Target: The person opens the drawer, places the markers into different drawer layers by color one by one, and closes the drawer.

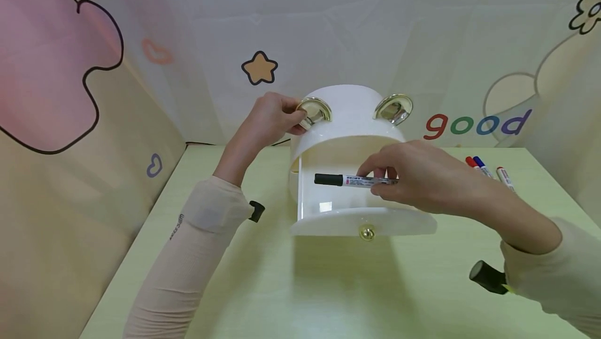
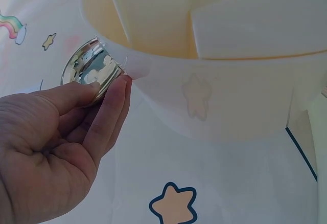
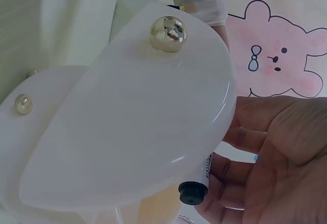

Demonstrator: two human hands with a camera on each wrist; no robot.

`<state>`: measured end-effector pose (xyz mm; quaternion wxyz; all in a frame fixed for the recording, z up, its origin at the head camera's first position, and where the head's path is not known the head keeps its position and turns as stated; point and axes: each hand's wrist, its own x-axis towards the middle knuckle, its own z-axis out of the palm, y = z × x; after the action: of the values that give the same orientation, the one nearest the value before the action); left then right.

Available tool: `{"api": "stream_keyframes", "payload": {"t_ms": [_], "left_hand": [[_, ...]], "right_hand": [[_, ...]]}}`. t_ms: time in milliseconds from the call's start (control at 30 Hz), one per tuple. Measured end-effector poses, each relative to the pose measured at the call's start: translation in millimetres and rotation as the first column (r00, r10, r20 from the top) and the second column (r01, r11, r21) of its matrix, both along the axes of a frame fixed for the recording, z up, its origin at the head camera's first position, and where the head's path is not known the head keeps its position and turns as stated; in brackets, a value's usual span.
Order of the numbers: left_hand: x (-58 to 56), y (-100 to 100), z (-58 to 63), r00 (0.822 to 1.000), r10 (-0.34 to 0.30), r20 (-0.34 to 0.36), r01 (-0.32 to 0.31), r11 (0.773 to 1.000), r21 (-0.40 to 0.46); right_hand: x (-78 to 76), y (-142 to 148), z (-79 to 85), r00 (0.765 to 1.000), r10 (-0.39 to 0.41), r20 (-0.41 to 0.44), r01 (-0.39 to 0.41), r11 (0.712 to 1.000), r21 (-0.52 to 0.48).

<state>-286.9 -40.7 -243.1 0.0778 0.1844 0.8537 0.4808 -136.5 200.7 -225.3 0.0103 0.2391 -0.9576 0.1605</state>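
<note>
A white storage box (image 1: pixel 347 104) with two gold ear-shaped trims stands on the table, its upper drawer (image 1: pixel 324 223) pulled out towards me. On the drawer front is a round gold knob (image 1: pixel 367 232). My left hand (image 1: pixel 271 117) pinches the left gold ear (image 2: pixel 94 70) between thumb and fingers. Over the open drawer, my right hand (image 1: pixel 418 177) holds a black-capped marker (image 1: pixel 328 179) lying nearly level, cap pointing left. In the right wrist view the drawer front hides much of the marker, though its black end (image 3: pixel 193 193) shows beside the fingers.
Behind my right hand lie several markers: a red-ended one (image 1: pixel 471 162), a blue-ended one (image 1: pixel 481 164) and another red-ended one (image 1: pixel 505 177). A second, smaller gold knob (image 3: pixel 23 104) shows on the box. Printed cloth (image 1: pixel 347 31) surrounds the pale green table (image 1: pixel 263 287).
</note>
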Motion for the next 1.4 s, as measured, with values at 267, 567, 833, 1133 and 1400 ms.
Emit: {"api": "stream_keyframes", "payload": {"t_ms": [267,567,833,1133,1400], "left_hand": [[0.6,-1,-0.3,1.000,-0.003,-0.010,0.003,1.000,-0.005],[1.4,-3,-1.4,1.000,-0.009,-0.028,0.009,1.000,-0.005],[1.3,-5,-1.1,1.000,-0.006,-0.025,0.006,1.000,-0.014],[2.1,-5,-1.3,1.000,-0.010,-0.027,0.010,1.000,-0.006],[4.9,-4,-0.5,1.000,-0.017,-0.022,0.017,1.000,0.014]], "right_hand": [[-1.3,3,-3.0,1.000,0.030,0.005,-0.030,0.999,-0.024],[-1.5,13,-6.1,0.998,-0.031,0.059,0.034,0.998,-0.059],[-0.9,31,-1.1,0.990,-0.114,0.087,0.119,0.991,-0.054],[0.5,71,4.5,0.974,-0.217,0.065,0.219,0.975,-0.025],[3.8,111,0.3,0.956,-0.293,-0.016,0.293,0.956,0.022]]}}
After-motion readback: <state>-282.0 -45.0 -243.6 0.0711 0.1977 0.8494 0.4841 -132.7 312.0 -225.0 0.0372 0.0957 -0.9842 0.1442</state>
